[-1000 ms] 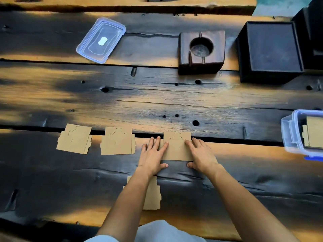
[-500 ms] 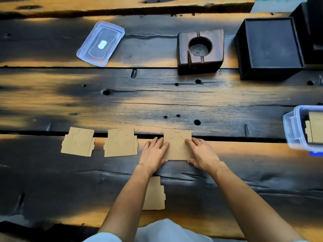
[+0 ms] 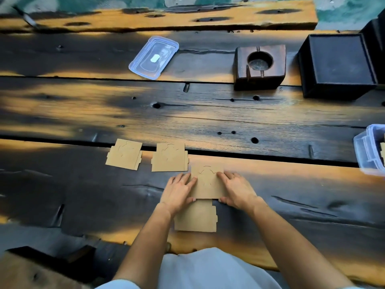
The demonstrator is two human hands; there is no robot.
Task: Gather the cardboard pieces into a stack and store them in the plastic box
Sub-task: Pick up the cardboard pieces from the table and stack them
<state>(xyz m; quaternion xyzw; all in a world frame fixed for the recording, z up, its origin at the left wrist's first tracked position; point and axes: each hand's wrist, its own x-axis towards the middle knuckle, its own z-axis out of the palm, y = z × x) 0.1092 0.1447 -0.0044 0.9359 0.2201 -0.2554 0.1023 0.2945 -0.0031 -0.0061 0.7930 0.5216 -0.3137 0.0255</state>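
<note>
Several tan cardboard pieces lie on the dark wooden table. My left hand [image 3: 178, 191] and my right hand [image 3: 236, 189] grip the left and right edges of one cardboard piece [image 3: 208, 182], which is flat on the table. Its near edge touches or slightly overlaps another cardboard piece [image 3: 196, 217] lying closer to me. Two more pieces lie to the left: one [image 3: 169, 157] beside the held piece and one [image 3: 124, 154] further left. The clear plastic box [image 3: 369, 150] stands at the right edge, partly cut off, with cardboard inside.
The box's clear lid [image 3: 154, 57] lies at the back. A dark wooden block with a round hole [image 3: 259, 66] and a black square box [image 3: 337, 65] stand at the back right. A gap between planks runs just beyond the pieces.
Both hands have slid the gripped cardboard piece toward me, so it now meets the piece lying nearest me. The view has tilted up, showing more of the table's far side.
</note>
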